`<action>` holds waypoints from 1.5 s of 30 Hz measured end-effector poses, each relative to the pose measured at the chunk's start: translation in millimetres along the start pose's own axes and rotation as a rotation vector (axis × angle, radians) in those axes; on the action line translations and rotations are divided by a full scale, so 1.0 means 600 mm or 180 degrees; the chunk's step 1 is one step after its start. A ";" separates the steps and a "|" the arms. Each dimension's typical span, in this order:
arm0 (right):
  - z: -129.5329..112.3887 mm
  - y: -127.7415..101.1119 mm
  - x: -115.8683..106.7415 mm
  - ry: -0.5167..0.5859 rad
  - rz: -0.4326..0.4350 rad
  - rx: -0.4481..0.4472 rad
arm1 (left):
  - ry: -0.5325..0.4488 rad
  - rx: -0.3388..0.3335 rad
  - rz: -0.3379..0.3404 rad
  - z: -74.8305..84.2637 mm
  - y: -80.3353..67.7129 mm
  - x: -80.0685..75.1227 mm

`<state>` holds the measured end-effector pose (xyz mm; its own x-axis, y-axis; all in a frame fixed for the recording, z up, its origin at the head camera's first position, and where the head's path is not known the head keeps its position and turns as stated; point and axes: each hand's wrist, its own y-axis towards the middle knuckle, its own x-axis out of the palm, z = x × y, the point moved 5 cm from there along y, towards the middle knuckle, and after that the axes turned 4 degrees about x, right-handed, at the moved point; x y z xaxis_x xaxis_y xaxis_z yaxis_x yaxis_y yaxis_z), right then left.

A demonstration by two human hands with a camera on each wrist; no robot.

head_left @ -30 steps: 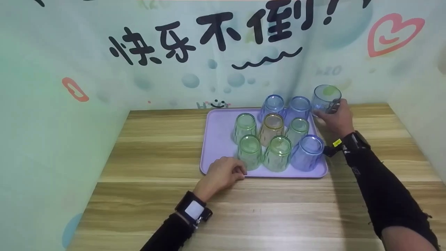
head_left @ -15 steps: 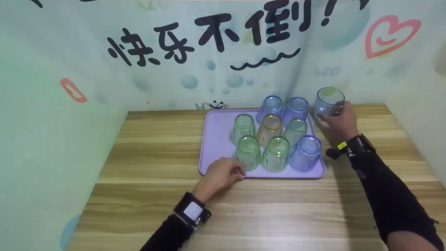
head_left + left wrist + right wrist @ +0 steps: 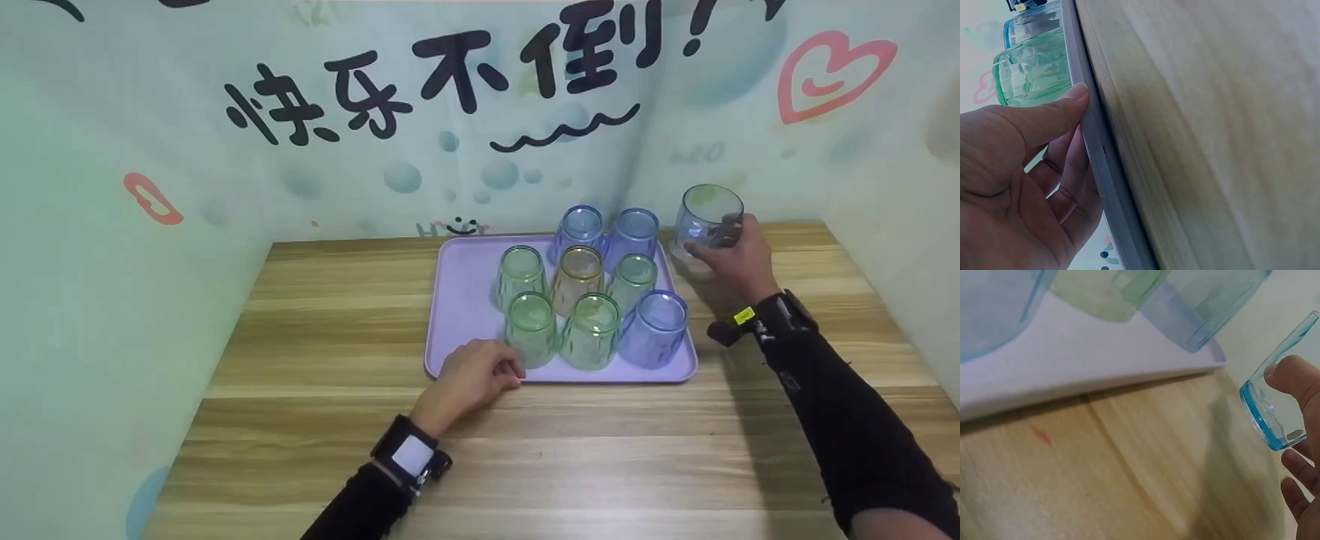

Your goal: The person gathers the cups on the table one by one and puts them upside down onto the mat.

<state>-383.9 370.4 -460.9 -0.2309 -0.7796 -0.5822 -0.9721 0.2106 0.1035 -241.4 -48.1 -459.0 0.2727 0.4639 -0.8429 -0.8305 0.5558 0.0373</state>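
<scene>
Eight tumblers stand upside down on the lilac tray (image 3: 465, 300), crowded toward its right half: three blue, four green (image 3: 532, 328) and one amber (image 3: 576, 279). The tray lies on the wooden surface (image 3: 337, 315) near its far edge, right of the middle.

A ninth glass, the clear blue tumbler (image 3: 705, 221), is off the tray, just beyond its far right corner. The right hand (image 3: 739, 262) has its fingers and thumb curled round the tumbler's side; the right wrist view shows the thick base tilted and lifted clear of the wood.

The left hand (image 3: 472, 379) is at the tray's near left corner. In the left wrist view its thumb (image 3: 1044, 121) lies over the tray's rim and the curled fingers sit under the edge, pinching it.

On the pale backdrop (image 3: 112, 225) behind the surface, large black characters (image 3: 450, 75) read "快乐不倒!", with a wavy black line beneath, pink hearts and a small smiling face.
</scene>
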 end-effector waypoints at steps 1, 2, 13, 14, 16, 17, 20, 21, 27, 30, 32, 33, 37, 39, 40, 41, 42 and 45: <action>-0.003 0.000 -0.001 0.0025 0.0001 -0.0013 | 0.0005 -0.0007 -0.0008 0.000 0.000 0.000; -0.006 0.000 -0.001 0.0054 0.0003 -0.0019 | 0.0010 -0.0008 -0.0013 0.000 0.000 0.000; -0.051 -0.004 -0.014 0.0550 0.0030 -0.0128 | -0.0033 -0.0051 -0.0038 0.001 -0.002 0.001; -0.056 -0.004 -0.015 0.0575 0.0021 -0.0135 | -0.0038 -0.0061 -0.0041 0.001 -0.002 0.001; -0.066 -0.005 -0.016 0.0604 0.0000 -0.0162 | -0.0044 -0.0087 -0.0053 0.000 -0.002 0.001; -0.071 -0.006 -0.017 0.0623 -0.0007 -0.0178 | -0.0044 -0.0099 -0.0061 0.000 -0.002 0.001; -0.088 -0.009 -0.020 0.0697 0.0003 -0.0257 | -0.0030 -0.0117 -0.0067 0.000 -0.002 0.001; -0.094 -0.011 -0.020 0.0745 0.0023 -0.0299 | -0.0015 -0.0109 -0.0060 0.000 -0.001 0.001; -0.128 -0.019 -0.019 0.0920 0.0024 -0.0453 | 0.0032 -0.0065 -0.0034 0.000 0.001 0.001; -0.146 -0.023 -0.015 0.0952 -0.0032 -0.0524 | 0.0018 -0.0062 -0.0025 0.001 0.000 0.001; -0.160 -0.025 -0.010 0.0990 -0.0077 -0.0590 | 0.0024 -0.0061 -0.0014 0.000 0.000 0.001; -0.167 -0.027 -0.008 0.0998 -0.0088 -0.0628 | 0.0029 -0.0059 -0.0015 0.000 0.000 0.001; -0.195 -0.039 -0.002 0.1001 -0.0155 -0.0749 | 0.0041 -0.0069 -0.0032 -0.002 0.000 0.002; -0.209 -0.045 0.001 0.0995 -0.0190 -0.0801 | 0.0036 -0.0080 -0.0045 -0.002 0.001 0.002; -0.216 -0.049 0.003 0.1006 -0.0212 -0.0822 | 0.0024 -0.0089 -0.0054 -0.002 0.001 0.002; -0.222 -0.052 0.005 0.1016 -0.0236 -0.0842 | 0.0016 -0.0096 -0.0062 -0.002 0.001 0.003; -0.229 -0.056 0.007 0.1032 -0.0263 -0.0855 | 0.0009 -0.0102 -0.0070 -0.002 0.002 0.003; -0.249 -0.066 0.015 0.1170 -0.0360 -0.0920 | -0.0001 -0.0115 -0.0090 -0.001 0.002 0.003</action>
<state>-353.5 267.0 -349.6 -0.0718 -0.9560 -0.2846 -0.9518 -0.0197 0.3061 -242.3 -47.3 -460.8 0.2964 0.4488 -0.8431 -0.8394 0.5434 -0.0059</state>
